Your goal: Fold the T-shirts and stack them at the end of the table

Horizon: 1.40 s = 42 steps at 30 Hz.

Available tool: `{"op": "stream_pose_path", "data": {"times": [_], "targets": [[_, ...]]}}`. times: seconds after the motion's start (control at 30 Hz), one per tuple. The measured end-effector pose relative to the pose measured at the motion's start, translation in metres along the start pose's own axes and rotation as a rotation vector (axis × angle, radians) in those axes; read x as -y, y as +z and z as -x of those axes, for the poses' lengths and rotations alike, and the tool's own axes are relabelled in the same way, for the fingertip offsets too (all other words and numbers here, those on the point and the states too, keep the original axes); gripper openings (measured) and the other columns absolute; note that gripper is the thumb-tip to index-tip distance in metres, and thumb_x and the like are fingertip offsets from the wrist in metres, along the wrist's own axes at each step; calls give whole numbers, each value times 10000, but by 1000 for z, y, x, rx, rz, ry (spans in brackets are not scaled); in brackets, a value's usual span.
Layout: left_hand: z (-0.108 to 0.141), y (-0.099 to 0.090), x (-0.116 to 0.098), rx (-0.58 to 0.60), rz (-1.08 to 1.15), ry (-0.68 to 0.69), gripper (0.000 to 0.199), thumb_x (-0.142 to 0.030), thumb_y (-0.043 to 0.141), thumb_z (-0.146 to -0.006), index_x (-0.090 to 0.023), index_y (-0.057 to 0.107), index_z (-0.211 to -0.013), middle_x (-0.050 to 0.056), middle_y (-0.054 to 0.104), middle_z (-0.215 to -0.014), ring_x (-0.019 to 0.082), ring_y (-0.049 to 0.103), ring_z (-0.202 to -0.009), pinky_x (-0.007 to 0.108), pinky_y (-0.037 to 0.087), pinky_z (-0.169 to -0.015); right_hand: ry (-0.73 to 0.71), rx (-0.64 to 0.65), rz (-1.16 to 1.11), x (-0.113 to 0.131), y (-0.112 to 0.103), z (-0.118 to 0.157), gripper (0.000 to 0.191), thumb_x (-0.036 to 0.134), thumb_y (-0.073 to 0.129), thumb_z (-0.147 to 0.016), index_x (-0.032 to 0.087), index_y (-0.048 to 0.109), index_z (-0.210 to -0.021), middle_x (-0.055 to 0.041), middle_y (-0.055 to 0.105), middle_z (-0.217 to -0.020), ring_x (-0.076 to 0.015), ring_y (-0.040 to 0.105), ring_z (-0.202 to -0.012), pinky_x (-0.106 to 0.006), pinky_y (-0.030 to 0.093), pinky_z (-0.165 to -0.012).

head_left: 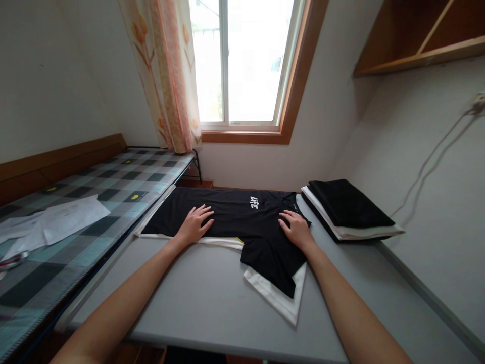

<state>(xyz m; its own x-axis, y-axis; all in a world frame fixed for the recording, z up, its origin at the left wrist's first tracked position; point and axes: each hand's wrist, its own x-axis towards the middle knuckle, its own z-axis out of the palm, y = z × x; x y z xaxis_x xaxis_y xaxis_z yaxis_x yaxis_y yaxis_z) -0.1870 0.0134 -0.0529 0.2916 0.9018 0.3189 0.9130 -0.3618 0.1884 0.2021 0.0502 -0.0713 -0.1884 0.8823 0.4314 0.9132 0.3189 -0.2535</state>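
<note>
A black T-shirt (pixel 231 215) with white "LIFE" lettering lies spread sideways on the grey table, its collar toward the right. Beneath it a white garment (pixel 278 296) shows along the near edge, at the left end and past the near sleeve. My left hand (pixel 195 224) rests flat on the black fabric toward the hem, fingers spread. Near the collar and shoulder, my right hand (pixel 296 228) lies on the shirt with its fingers stretched out. Neither hand grips anything. Much of the white garment is hidden under the black one.
A stack of folded black and white clothes (pixel 348 210) sits on the table (pixel 197 293) at the right, by the wall. To the left stands a bed (pixel 113 182) with a checked cover and papers (pixel 64 220) on it. A wooden shelf (pixel 420 60) hangs upper right.
</note>
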Motion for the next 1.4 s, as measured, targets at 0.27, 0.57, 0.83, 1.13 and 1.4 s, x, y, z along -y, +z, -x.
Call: {"op": "stream_pose_path", "data": {"times": [0.27, 0.57, 0.83, 1.13, 1.4], "targets": [[7, -1, -11, 136, -101, -117, 555, -534, 385, -937, -279, 459, -1424, 48, 378, -1528, 308, 286, -1431, 593, 198, -1143, 105, 201, 170, 20, -18, 5, 405, 342, 470, -928, 195, 639, -1265, -132, 537, -1400, -277, 479, -1291, -451, 353, -1069], [8, 4, -21, 241, -134, -208, 767, -734, 292, -871, -320, 257, -1516, 56, 189, -1597, 408, 119, -1459, 771, 123, -1039, 140, 345, 239, 22, -13, 8, 547, 464, 412, -949, 183, 501, -1409, -162, 381, -1515, -350, 338, -1391, -526, 295, -1086], [0, 7, -15, 66, -130, -203, 573, -581, 339, -943, -286, 466, -1418, 54, 348, -1544, 325, 250, -1442, 644, 150, -1136, 44, 168, 101, 3, -4, 0, 465, 404, 394, -961, 179, 597, -1314, -128, 470, -1461, -281, 383, -1377, -475, 287, -1118], [4, 4, -20, 9, -4, 13, 432, -418, 408, -954, -283, 551, -1340, 41, 476, -1465, 252, 354, -1401, 566, 169, -1167, 74, 183, -2, 5, -6, 2, 412, 436, 437, -939, 235, 677, -1208, -87, 559, -1384, -285, 447, -1332, -505, 323, -1088], [3, 8, -20, 57, -28, -52, 453, -432, 402, -947, -277, 545, -1348, 41, 454, -1482, 265, 331, -1414, 552, 213, -1158, 67, 144, 3, 10, -3, 4, 380, 377, 447, -951, 218, 670, -1215, -95, 557, -1385, -281, 423, -1351, -527, 271, -1116]]}}
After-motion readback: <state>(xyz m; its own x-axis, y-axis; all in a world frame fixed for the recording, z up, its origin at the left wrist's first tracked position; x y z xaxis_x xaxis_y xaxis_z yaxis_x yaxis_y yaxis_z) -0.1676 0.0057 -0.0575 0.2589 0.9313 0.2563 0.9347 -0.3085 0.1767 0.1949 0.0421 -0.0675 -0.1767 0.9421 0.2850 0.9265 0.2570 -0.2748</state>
